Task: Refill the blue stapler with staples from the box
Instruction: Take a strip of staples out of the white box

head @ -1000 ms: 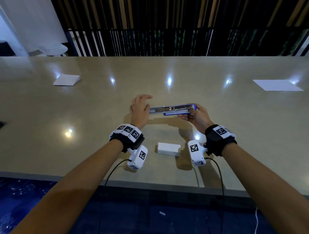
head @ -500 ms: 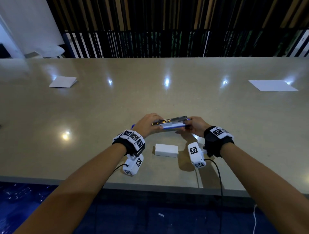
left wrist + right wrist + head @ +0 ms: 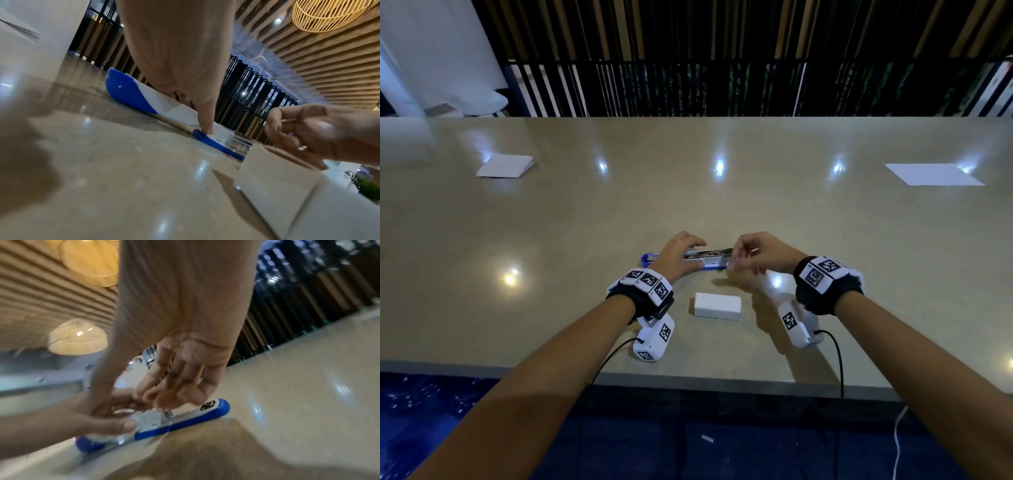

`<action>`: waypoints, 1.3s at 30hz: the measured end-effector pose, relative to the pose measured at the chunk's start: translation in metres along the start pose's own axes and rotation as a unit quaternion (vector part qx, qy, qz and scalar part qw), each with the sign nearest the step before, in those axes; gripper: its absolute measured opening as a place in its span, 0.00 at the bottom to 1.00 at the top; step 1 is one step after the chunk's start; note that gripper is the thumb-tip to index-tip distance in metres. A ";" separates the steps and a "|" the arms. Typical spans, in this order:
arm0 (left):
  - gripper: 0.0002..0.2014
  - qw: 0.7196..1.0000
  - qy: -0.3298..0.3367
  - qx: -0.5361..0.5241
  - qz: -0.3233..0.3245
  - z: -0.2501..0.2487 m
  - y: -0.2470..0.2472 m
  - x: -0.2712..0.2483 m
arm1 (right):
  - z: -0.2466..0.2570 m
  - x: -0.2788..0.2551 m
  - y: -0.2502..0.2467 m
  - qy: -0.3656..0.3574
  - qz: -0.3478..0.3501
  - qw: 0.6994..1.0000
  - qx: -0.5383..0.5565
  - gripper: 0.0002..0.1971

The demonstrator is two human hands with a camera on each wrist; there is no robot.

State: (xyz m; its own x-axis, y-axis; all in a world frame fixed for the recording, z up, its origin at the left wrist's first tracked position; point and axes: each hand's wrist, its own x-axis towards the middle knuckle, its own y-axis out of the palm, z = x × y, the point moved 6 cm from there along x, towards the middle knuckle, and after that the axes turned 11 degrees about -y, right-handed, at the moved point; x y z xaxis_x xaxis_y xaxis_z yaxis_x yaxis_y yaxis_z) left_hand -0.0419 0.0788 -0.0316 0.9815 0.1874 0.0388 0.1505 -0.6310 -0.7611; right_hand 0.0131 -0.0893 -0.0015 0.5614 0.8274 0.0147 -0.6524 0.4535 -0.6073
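The blue and white stapler lies opened out flat on the table, its metal magazine facing up. My left hand grips its middle, fingers over the far side and thumb pressed on the near side. My right hand has its fingers curled and pinches at the right end of the magazine; the exact contact is blurred. The blue base rests on the table. The white staple box lies closed on the table just in front of the stapler, between my wrists, with neither hand touching it.
The beige table stretches far ahead and to both sides. A folded white paper lies at the far left and a white sheet at the far right. The table's front edge is close behind my wrists.
The stapler came down from mid-air onto the table, nearer to me. My left hand took hold of its middle. My right hand shifted from holding its right end to pinching at the magazine tip.
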 end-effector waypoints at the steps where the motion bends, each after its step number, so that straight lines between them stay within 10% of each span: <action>1: 0.19 1.000 0.010 -0.001 -0.010 -0.001 -0.002 -0.001 | 0.004 -0.002 0.012 0.005 0.076 0.997 -0.021 0.11; 6: 0.12 0.997 0.042 -0.024 -0.052 -0.005 -0.012 -0.007 | 0.001 -0.008 0.053 0.013 0.227 0.951 -0.210 0.23; 11: 0.09 0.991 0.005 -0.112 -0.069 -0.005 -0.026 -0.015 | 0.004 -0.003 0.040 -0.043 0.119 0.977 -0.170 0.15; 19: 0.25 0.990 0.025 -0.094 0.099 -0.022 0.000 -0.045 | 0.016 -0.007 0.007 -0.119 -0.120 0.983 0.076 0.13; 27: 0.07 0.995 0.051 -0.062 0.062 -0.034 0.003 -0.038 | 0.025 -0.022 0.002 -0.161 -0.184 0.964 0.107 0.17; 39: 0.17 0.968 0.000 -0.164 0.193 -0.047 0.010 -0.040 | 0.029 -0.029 -0.001 -0.169 -0.138 0.975 0.052 0.12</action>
State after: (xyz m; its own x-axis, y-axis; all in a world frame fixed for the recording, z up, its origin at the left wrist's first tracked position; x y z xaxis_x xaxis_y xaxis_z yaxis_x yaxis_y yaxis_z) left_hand -0.0742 0.0294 -0.0107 0.9722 -0.1090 -0.2074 -0.1973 -0.8585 -0.4733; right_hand -0.0173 -0.1039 0.0221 0.5345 0.7233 0.4371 -0.5587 0.6905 -0.4594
